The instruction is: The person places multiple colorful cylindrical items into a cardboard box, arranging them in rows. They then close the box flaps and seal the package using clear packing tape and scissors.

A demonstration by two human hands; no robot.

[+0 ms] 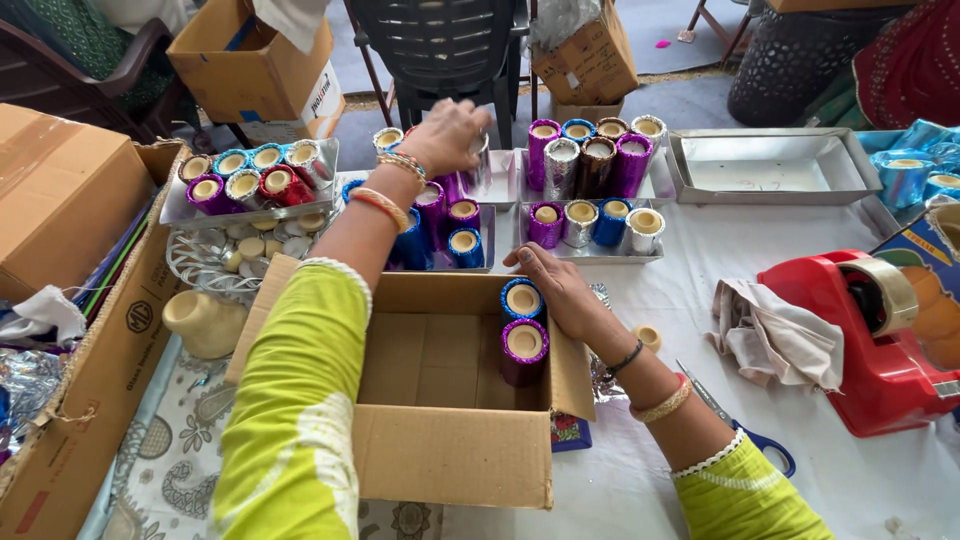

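My left hand (445,135) reaches far over the trays and closes on a silver foil-wrapped cup (479,163). My right hand (562,292) lies flat on the right wall of an open cardboard box (450,440), fingers apart, nothing in it. Inside the box, against that wall, stand a blue foil cup (522,298) and a purple foil cup (524,345), both upright. Just beyond the box, a steel tray (590,257) holds purple, silver and blue cups. More stand on the tray behind it.
A tray of foil cups (250,213) sits at the left, and an empty steel tray (770,165) at the back right. On the right are a red tape dispenser (870,340), a cloth (775,335) and scissors (750,435). Large cartons (60,190) line the left edge.
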